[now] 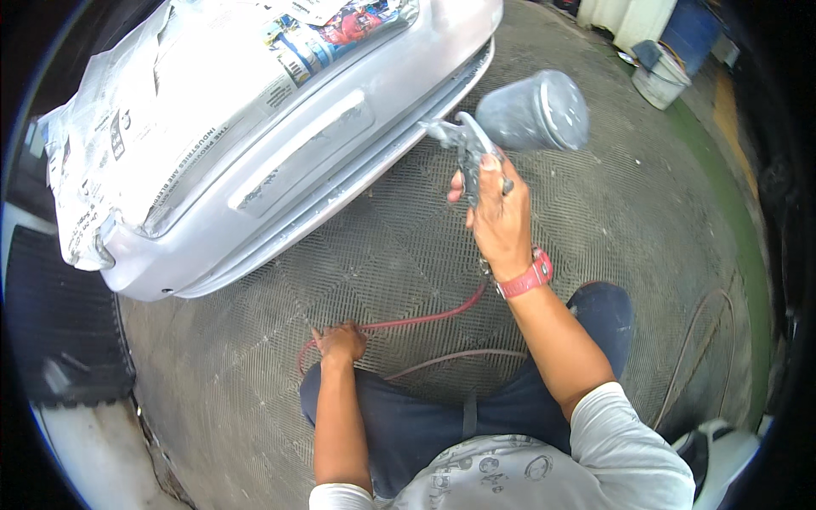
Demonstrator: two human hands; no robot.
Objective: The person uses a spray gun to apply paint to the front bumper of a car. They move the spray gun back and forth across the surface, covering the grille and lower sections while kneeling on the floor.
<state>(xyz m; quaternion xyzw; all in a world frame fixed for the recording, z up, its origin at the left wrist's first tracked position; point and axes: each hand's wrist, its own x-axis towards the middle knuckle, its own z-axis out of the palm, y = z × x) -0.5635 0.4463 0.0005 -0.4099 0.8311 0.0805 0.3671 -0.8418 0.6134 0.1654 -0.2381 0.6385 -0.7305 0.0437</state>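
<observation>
My right hand (500, 217), with a red watch on its wrist, is wrapped round the handle of a spray gun (470, 144). The gun's nozzle points left, at the lower edge of a silvery car bumper (314, 166), a short gap away from it. A grey-smeared paint cup (523, 115) sits on the gun, tilted to the right. Low over my left knee, my left hand (342, 342) is closed round a red air hose (418, 320), which runs up toward my right wrist. Newspaper sheets (178, 110) cover the car above the bumper.
Ribbed dark flooring (408, 229) spreads under me. A white bucket (660, 81) and a blue drum (690, 38) stand at the far right. A thin hose (693, 340) curves along the right side. A black ribbed mat (64, 323) lies at the left.
</observation>
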